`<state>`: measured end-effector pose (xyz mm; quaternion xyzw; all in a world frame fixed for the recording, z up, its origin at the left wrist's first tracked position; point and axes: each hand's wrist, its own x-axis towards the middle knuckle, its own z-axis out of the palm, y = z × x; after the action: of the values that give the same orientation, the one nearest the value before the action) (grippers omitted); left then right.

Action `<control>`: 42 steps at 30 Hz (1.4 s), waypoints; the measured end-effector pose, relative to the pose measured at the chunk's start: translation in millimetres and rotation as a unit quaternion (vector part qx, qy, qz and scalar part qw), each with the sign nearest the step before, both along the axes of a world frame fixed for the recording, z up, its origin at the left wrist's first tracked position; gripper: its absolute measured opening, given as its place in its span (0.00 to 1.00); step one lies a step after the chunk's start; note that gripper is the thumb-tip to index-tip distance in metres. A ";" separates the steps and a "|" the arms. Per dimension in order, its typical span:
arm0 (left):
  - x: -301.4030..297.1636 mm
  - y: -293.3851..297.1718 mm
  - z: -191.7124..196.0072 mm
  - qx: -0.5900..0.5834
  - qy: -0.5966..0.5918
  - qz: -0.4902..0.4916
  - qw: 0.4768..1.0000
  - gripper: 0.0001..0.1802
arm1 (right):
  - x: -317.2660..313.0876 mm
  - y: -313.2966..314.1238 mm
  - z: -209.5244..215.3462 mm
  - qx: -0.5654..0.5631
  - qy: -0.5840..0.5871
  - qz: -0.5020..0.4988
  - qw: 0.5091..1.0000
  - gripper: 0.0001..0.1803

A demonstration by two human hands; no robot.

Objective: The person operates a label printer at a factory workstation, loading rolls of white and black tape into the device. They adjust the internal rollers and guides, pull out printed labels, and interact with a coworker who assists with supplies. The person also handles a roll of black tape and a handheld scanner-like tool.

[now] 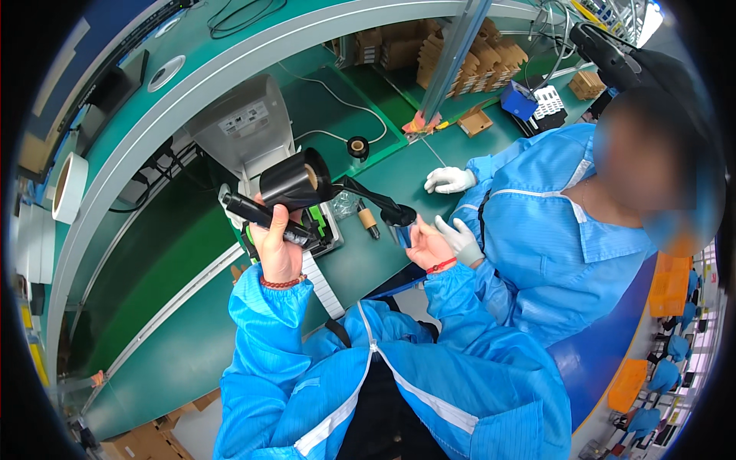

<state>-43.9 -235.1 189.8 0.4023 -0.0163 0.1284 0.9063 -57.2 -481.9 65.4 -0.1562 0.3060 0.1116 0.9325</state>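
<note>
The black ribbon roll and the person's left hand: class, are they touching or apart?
Touching. The head view shows the left hand gripping a black spindle, with the black ribbon roll resting directly against the top of its fingers, no gap visible.

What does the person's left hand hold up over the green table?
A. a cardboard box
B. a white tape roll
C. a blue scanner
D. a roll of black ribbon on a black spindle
D: the left hand grips a black spindle carrying a roll of black ribbon, whose film stretches across to the right hand.
</note>
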 end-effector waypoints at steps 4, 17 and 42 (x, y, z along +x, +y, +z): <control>11.4 -1.2 2.9 0.023 -0.052 -0.061 0.997 0.20 | 1.0 9.6 -12.6 0.004 -0.065 0.073 0.995 0.10; 19.0 -18.9 31.2 0.024 -0.094 -0.115 0.989 0.24 | -8.1 16.9 13.0 0.111 -0.230 0.167 0.952 0.24; 33.4 -18.2 25.0 0.073 -0.054 -0.025 0.996 0.18 | -29.8 4.6 -23.1 -0.252 -0.360 0.257 0.861 0.23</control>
<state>-10.5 -253.3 214.8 0.4591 -0.0842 0.1255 0.8754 -87.0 -477.3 42.3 -0.4882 -0.0843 0.2024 0.8448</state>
